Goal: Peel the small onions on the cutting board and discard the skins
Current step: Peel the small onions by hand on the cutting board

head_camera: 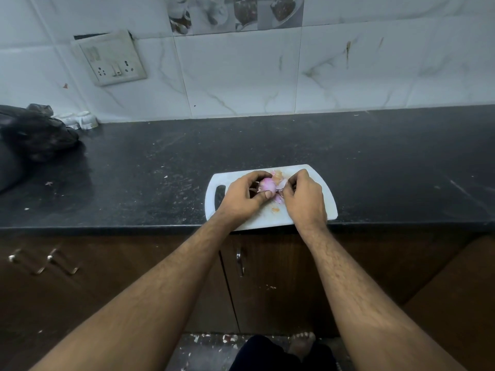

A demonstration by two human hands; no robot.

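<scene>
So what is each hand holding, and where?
The left hand grips a small pink onion round its side, thumb underneath. The right hand pinches a loose flap of skin at the onion's right.

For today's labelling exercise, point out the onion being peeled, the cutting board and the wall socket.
onion (267,184): head view, its bare pink top.
cutting board (330,210): head view, bare right edge.
wall socket (113,58): head view, middle of its plate.

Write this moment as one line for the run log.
stage: peeling | left hand: holds onion | right hand: pinches skin | place: over cutting board | skins: not yet discarded
</scene>
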